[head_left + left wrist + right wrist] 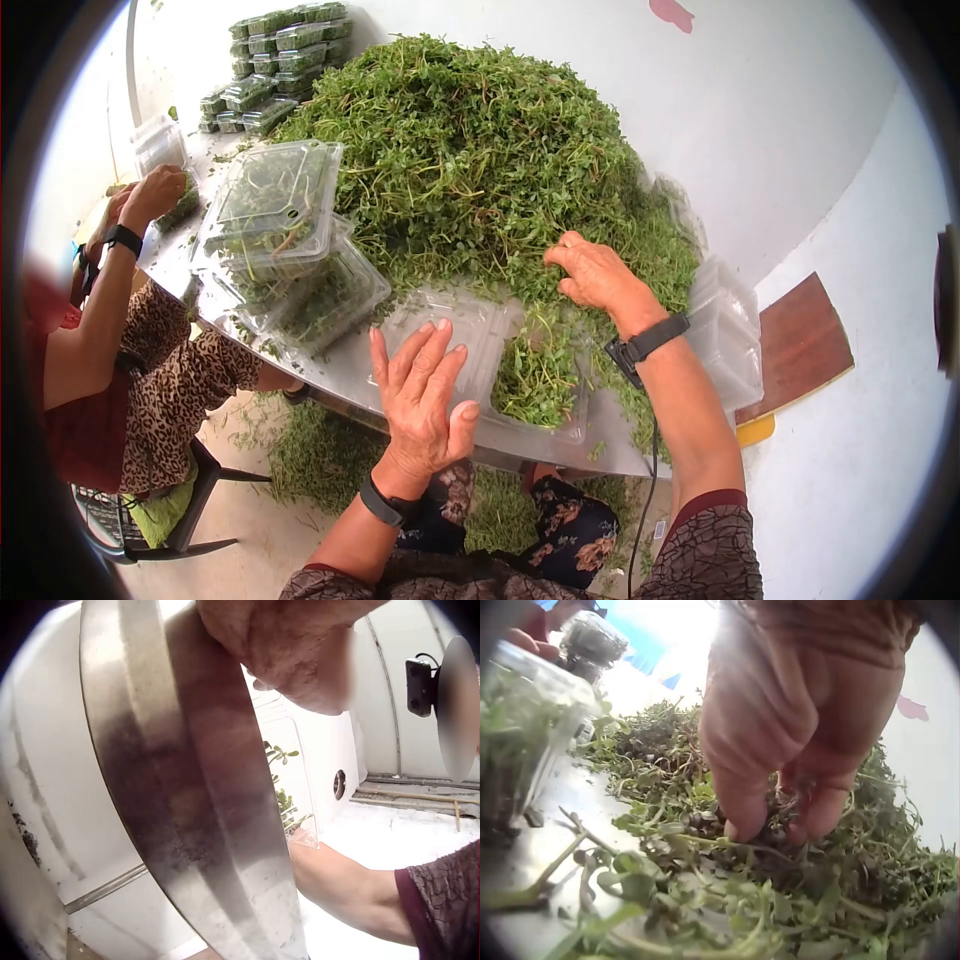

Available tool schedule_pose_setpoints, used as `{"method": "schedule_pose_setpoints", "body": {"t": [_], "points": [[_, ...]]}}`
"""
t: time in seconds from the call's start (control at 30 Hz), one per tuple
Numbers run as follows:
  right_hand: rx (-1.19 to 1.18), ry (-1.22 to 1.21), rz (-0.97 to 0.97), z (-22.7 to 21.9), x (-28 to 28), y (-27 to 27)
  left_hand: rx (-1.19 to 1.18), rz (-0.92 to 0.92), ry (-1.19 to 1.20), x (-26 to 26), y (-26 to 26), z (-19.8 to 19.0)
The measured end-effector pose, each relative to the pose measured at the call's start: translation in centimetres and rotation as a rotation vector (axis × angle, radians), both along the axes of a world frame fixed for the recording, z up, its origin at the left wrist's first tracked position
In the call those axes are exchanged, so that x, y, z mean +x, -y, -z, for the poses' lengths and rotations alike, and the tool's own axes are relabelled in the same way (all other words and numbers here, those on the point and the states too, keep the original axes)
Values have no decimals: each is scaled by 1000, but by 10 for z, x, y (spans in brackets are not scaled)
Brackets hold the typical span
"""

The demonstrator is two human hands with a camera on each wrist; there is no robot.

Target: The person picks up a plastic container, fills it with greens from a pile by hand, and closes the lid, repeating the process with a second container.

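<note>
A large heap of green leafy sprigs (pixel 470 150) covers the middle of the metal table. At the heap's near right side, my right hand (pixel 605 283) reaches in; in the right wrist view the fingers of this hand (pixel 780 735) pinch some sprigs (pixel 772 825). Nearer me lies an open clear plastic box, its right half holding sprigs (pixel 540 380) and its flat lid (pixel 440 325) spread to the left. My left hand (pixel 420 395) is raised over the near edge of that lid, fingers spread and holding nothing.
Filled clear boxes (pixel 270 215) are stacked left of the open box. More packed boxes (pixel 275 65) stand at the back left. Empty nested boxes (pixel 722 330) stand at the right. Another person's hands (pixel 155 195) work at a box at the far left. Sprigs (pixel 320 450) lie on the floor.
</note>
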State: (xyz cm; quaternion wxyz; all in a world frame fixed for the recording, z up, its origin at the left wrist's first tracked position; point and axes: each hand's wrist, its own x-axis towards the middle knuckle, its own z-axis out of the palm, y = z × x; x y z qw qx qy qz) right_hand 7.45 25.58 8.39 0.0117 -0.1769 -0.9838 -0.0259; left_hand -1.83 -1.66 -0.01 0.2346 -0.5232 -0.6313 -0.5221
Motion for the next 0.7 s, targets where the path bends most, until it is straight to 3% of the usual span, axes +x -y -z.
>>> {"method": "schedule_pose_setpoints", "body": {"t": [0.2,0.47,0.7], "points": [[-76,-275,67,11,36,-10,-5,4,-17,-2,-1,1],[-198,-311,352,1,105,14,13,-15,-28,-1,-4,0],[-234,-334,388,-9,106,30,-24,-21,-24,1,-5,-3]]}}
